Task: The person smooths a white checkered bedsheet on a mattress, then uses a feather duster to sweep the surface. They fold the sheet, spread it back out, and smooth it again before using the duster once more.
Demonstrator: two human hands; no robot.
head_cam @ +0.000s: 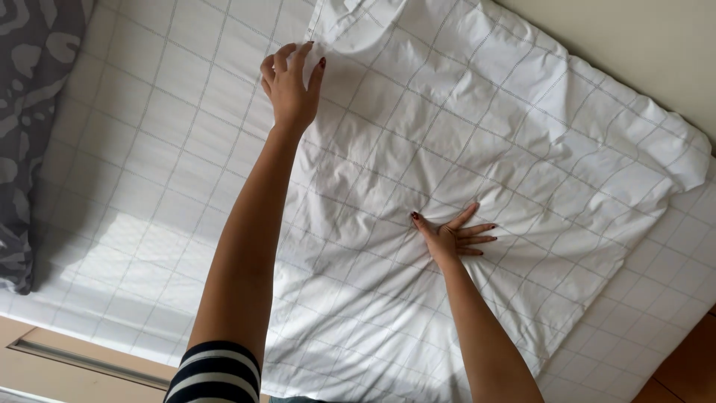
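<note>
Grey patterned fabric of a pillow [22,134] is lying along the far left edge, on a white bedsheet [142,172] crossed by thin grid lines. Moving right, the left hand [291,86] is reaching up to the collar area of a white shirt [477,134] that is spread flat on the bed; its fingers [287,56] are curling loosely over the placket edge beside the collar, pinching or pressing the cloth, though whether the fabric is actually caught between thumb and fingers is hard to tell. The striped sleeve [216,373] is showing at the bottom. Further right, the right hand [451,237] is lying fully open, fingers fanned, palm pressing down on the middle of the shirt, where creases are radiating out from under it. Smoothing well here seems to call for keeping that flat palm as an anchor while the upper hand is drawing the collar edge taut and straight, so wrinkles are pushed outward rather than bunched. The shirt's sleeve end [682,160] is resting near the bed's right edge.
</note>
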